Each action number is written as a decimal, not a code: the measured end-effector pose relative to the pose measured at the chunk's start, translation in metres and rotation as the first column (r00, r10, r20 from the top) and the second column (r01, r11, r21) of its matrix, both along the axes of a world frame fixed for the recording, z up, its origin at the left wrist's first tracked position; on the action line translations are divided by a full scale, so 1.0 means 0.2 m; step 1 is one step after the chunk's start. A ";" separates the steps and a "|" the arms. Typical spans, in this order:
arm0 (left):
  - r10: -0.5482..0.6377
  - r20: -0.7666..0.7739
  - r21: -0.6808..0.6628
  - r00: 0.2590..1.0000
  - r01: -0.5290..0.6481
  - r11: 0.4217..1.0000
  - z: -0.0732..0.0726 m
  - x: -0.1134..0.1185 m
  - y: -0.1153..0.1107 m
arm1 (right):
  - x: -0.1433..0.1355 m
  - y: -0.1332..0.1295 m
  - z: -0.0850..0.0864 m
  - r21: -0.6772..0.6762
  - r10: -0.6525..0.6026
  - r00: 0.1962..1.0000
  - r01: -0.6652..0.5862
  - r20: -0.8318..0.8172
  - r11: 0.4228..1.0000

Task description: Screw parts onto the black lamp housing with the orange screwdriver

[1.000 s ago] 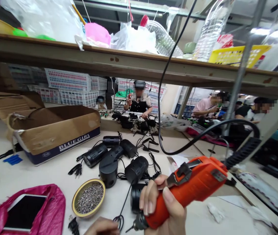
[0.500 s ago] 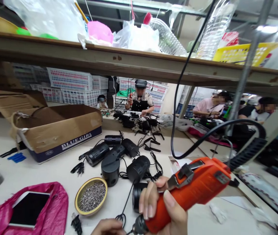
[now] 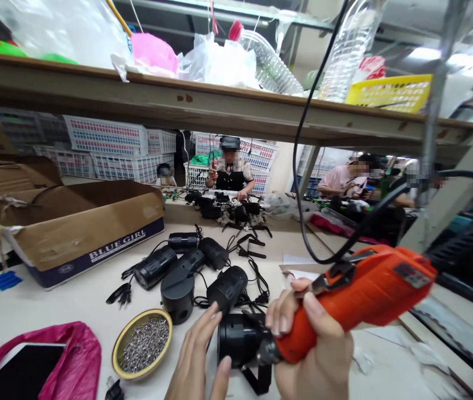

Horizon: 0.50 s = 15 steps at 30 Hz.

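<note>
Head view: orange screwdriver (image 3: pixel 361 303) tip hidden against black housing (image 3: pixel 238 339).

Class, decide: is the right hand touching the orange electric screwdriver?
Touching. The head view shows the right hand wrapped around the orange electric screwdriver, fingers and thumb pressed on its body.
</note>
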<state>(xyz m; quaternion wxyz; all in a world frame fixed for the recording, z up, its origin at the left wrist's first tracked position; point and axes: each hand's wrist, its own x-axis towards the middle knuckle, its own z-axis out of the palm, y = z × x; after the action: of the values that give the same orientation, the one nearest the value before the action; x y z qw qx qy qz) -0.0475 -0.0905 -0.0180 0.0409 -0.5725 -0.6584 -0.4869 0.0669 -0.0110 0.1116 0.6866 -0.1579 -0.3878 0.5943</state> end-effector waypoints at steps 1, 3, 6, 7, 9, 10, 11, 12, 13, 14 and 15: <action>-0.029 -0.082 -0.076 0.996 0.023 0.997 0.01 0.00 0.04 | 0.03 0.03 0.02 -0.014 -0.073 0.997 0.073 0.005 0.997; -0.107 -0.266 -0.240 0.958 0.042 0.970 0.02 0.00 0.10 | 0.08 0.11 0.06 -0.021 -0.202 0.979 0.202 0.010 0.979; -0.165 -0.503 -0.357 0.848 -0.030 0.934 -0.01 0.01 0.15 | 0.14 0.26 0.09 -0.032 -0.321 0.947 0.322 0.017 0.946; -0.155 -0.546 -0.353 0.823 -0.058 0.934 -0.03 0.01 0.17 | 0.15 0.31 0.09 -0.044 -0.324 0.946 0.324 0.013 0.945; -0.116 -0.572 -0.335 0.812 -0.102 0.937 -0.07 0.02 0.20 | 0.15 0.41 0.08 -0.068 -0.282 0.959 0.281 -0.002 0.957; -0.098 -0.570 -0.329 0.816 -0.117 0.937 -0.09 0.02 0.21 | 0.14 0.44 0.07 -0.078 -0.244 0.970 0.243 -0.011 0.967; -0.086 -0.562 -0.326 0.822 -0.125 0.937 -0.11 0.02 0.21 | 0.13 0.47 0.06 -0.088 -0.204 0.979 0.202 -0.017 0.975; -0.081 -0.555 -0.323 0.828 -0.125 0.938 -0.13 0.02 0.22 | 0.11 0.50 0.05 -0.097 -0.166 0.986 0.164 -0.019 0.982; -0.081 -0.551 -0.317 0.831 -0.119 0.941 -0.16 0.01 0.22 | 0.08 0.51 0.03 -0.108 -0.130 0.991 0.128 -0.019 0.986; -0.083 -0.547 -0.307 0.833 -0.107 0.946 -0.18 0.01 0.23 | 0.06 0.52 0.02 -0.118 -0.093 0.995 0.091 -0.018 0.989; -0.088 -0.543 -0.294 0.835 -0.092 0.951 -0.21 0.00 0.22 | 0.04 0.53 0.00 -0.127 -0.055 0.998 0.052 -0.019 0.991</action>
<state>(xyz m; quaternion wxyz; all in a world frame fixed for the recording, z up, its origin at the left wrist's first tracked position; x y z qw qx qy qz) -0.0475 -0.0457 -0.0594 0.1388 -0.6865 -0.6872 -0.1930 0.0739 0.0942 0.1117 0.6952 -0.2049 -0.3374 0.6007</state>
